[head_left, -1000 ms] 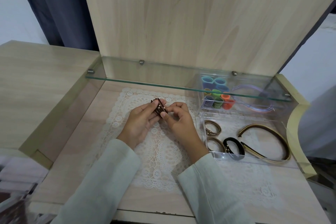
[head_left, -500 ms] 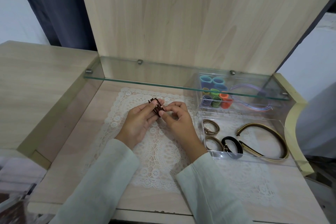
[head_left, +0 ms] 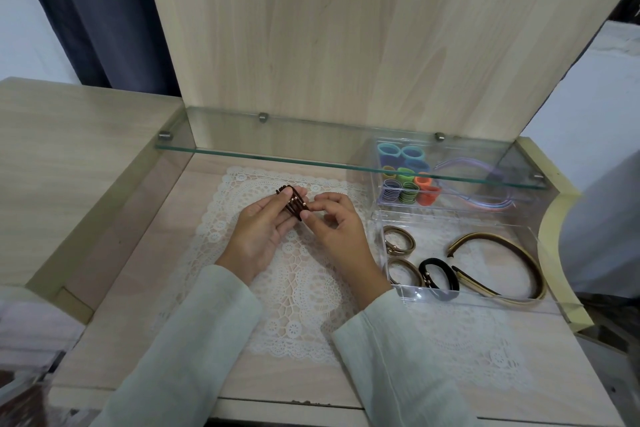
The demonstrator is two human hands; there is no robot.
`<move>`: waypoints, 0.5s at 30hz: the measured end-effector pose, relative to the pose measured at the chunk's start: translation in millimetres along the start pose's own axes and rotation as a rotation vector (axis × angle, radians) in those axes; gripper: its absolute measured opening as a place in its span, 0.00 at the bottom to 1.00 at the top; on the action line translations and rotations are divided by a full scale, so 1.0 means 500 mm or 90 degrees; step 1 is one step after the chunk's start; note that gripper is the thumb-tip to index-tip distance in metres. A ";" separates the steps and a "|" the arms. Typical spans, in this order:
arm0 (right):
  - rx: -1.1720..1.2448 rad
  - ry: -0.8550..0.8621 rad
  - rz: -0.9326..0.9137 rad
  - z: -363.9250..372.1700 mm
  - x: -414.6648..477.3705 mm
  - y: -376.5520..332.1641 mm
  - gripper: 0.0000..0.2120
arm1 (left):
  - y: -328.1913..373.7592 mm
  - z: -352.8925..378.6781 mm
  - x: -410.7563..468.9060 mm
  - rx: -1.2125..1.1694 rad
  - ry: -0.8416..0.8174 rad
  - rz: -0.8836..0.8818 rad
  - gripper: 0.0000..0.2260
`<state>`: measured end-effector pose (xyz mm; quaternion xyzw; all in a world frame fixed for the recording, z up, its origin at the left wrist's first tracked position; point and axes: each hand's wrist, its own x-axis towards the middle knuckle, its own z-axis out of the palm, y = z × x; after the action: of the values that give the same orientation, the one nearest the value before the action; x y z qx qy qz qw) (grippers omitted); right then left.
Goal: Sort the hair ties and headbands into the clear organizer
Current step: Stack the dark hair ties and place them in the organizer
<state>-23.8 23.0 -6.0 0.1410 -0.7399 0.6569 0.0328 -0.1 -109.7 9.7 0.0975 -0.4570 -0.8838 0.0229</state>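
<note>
Left hand point(head_left: 258, 230) grips the brown hair ties point(head_left: 293, 202) above the lace mat point(head_left: 298, 291); right hand point(head_left: 334, 224) pinches 1 end. Likely light, stretchy: hold by the bands

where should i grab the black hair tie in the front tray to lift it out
Probably pinch its far arc from straight above. The black hair tie lies flat, its near edge by the clear organizer's front wall, a tan tie crowding its left and the headband tip its right.
</note>
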 end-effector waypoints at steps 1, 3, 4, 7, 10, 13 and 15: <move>0.000 0.001 -0.001 0.000 0.000 0.000 0.11 | -0.001 0.000 0.000 0.002 0.003 0.002 0.10; 0.000 0.008 -0.007 0.002 -0.001 0.000 0.11 | -0.001 0.001 0.000 0.002 0.004 0.006 0.09; 0.000 0.016 -0.012 0.002 -0.001 0.002 0.11 | 0.000 0.002 0.000 0.001 0.004 0.007 0.09; -0.008 0.040 -0.026 0.002 0.000 0.006 0.11 | 0.000 0.002 0.000 -0.005 0.003 0.006 0.09; -0.029 0.062 -0.046 0.002 0.000 0.008 0.11 | -0.003 0.002 0.000 0.002 0.000 0.006 0.09; -0.084 0.087 -0.077 0.009 -0.001 0.012 0.09 | -0.005 0.003 0.000 0.025 -0.006 0.011 0.09; -0.127 0.104 -0.099 0.011 -0.002 0.014 0.06 | -0.008 0.007 -0.002 0.051 -0.009 0.015 0.09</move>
<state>-23.7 18.6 -13.6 0.1402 -0.7834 0.5847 0.1575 0.3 -104.6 8.5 0.0866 -0.4932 -0.8652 0.0260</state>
